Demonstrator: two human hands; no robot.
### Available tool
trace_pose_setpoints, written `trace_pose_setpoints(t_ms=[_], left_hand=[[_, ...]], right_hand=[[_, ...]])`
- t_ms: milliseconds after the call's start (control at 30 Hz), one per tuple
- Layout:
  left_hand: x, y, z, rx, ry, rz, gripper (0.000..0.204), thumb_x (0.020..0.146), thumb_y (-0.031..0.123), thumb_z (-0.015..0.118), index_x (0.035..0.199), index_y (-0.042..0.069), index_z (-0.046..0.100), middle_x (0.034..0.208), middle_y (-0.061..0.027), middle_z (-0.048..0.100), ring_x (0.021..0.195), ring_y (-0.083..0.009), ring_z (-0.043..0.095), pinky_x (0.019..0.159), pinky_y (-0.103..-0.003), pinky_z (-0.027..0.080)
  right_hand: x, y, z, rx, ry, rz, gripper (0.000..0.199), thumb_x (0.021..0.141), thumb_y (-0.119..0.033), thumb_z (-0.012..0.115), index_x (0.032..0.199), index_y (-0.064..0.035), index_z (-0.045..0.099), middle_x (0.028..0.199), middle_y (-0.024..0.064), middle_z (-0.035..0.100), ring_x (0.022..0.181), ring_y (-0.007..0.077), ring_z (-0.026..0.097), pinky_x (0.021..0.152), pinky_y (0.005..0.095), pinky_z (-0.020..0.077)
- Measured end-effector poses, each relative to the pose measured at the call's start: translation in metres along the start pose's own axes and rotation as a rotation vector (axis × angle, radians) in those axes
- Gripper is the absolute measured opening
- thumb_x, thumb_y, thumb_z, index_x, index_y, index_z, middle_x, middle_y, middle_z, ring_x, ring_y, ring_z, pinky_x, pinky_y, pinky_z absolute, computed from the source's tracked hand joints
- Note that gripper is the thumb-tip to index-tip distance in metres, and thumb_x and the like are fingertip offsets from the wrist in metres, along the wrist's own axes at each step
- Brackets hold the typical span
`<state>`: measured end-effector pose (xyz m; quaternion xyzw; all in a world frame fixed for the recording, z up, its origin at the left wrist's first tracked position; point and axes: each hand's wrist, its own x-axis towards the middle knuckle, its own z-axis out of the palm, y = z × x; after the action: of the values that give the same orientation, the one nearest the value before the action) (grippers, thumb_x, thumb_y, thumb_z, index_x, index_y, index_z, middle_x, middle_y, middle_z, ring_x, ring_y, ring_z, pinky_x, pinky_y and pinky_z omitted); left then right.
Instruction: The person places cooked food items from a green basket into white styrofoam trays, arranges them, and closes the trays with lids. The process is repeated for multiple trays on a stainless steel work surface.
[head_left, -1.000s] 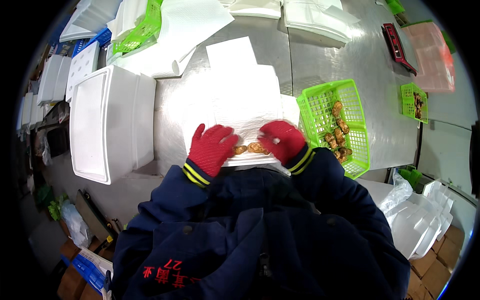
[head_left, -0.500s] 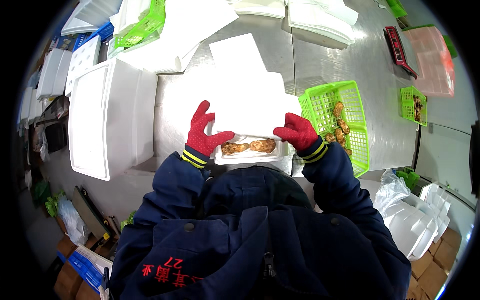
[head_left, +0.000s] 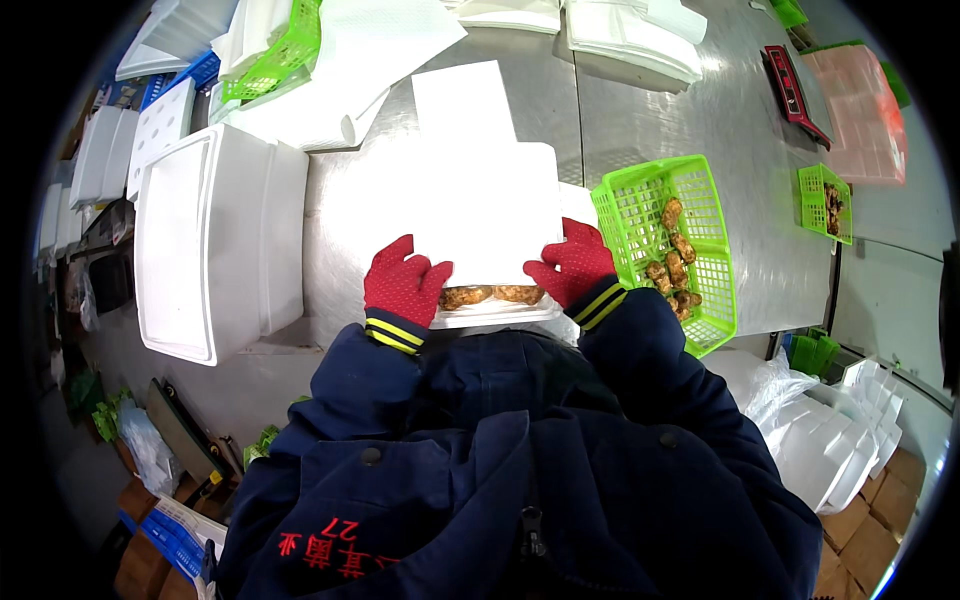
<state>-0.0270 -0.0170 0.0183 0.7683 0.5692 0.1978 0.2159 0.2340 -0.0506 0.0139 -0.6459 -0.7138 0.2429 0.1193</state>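
My left hand [head_left: 402,282] and my right hand [head_left: 578,264], both in red dotted gloves, pinch the two sides of a flat white sheet [head_left: 490,215] with rounded corners. Its near edge hangs over a shallow white foam tray [head_left: 500,317] close to my body. Inside the tray, partly hidden by the sheet, two brown mushrooms [head_left: 465,297] lie end to end. Glare washes out the sheet's surface, so its thickness is hard to tell. To the right of my right hand stands a green plastic basket [head_left: 722,255] with several brown mushrooms [head_left: 677,268] in it.
A large white foam box [head_left: 215,250] stands on the metal table at left. White sheets [head_left: 635,45] lie stacked at the back. At far right are a red scale [head_left: 797,98], a smaller green basket [head_left: 825,205] and pinkish translucent containers [head_left: 855,115].
Both hands have brought the white sheet nearer to me and slightly left, and it now covers more of the mushrooms. My left hand has moved down the sheet's side.
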Motion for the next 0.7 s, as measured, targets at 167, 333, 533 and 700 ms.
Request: trace_pose_setpoints(t_ms=[167, 333, 533, 700], left_hand=[[0.008, 0.022, -0.004, 0.378, 0.038, 0.147, 0.028, 0.064, 0.024, 0.078, 0.083, 0.005, 0.069, 0.109, -0.0183, 0.062, 0.109, -0.0357, 0.055, 0.088, -0.05, 0.044], [-0.004, 0.015, -0.001, 0.165, 0.096, 0.538, 0.03, 0.068, 0.013, 0.073, 0.097, 0.01, 0.063, 0.106, -0.0103, 0.064, 0.109, -0.0275, 0.058, 0.102, -0.054, 0.033], [-0.014, 0.022, 0.012, 0.166, -0.151, 0.428, 0.027, 0.079, 0.021, 0.068, 0.102, 0.008, 0.062, 0.096, -0.0064, 0.064, 0.099, -0.0248, 0.059, 0.104, -0.057, 0.027], [-0.012, 0.012, 0.015, 0.151, -0.143, 0.501, 0.027, 0.078, 0.02, 0.068, 0.103, 0.01, 0.063, 0.097, -0.007, 0.064, 0.099, -0.0244, 0.06, 0.104, -0.057, 0.027]], right_hand=[[0.007, -0.029, -0.013, -0.24, -0.073, 0.154, 0.024, 0.071, -0.037, 0.068, 0.075, -0.0134, 0.072, 0.098, 0.0129, 0.059, 0.098, 0.0349, 0.054, 0.073, 0.0471, 0.0486], [0.007, -0.028, -0.009, -0.233, -0.089, 0.168, 0.028, 0.067, -0.037, 0.072, 0.083, -0.0137, 0.07, 0.106, 0.0133, 0.057, 0.101, 0.0334, 0.053, 0.073, 0.0479, 0.0471], [-0.017, -0.058, -0.011, -0.37, 0.256, -0.105, 0.034, 0.07, -0.032, 0.071, 0.094, -0.0075, 0.065, 0.114, 0.0107, 0.06, 0.115, 0.032, 0.05, 0.091, 0.0491, 0.0411], [-0.014, -0.032, -0.011, -0.074, 0.048, -0.242, 0.023, 0.075, -0.03, 0.066, 0.089, -0.0123, 0.065, 0.087, 0.0063, 0.062, 0.095, 0.0281, 0.058, 0.083, 0.0473, 0.0444]])
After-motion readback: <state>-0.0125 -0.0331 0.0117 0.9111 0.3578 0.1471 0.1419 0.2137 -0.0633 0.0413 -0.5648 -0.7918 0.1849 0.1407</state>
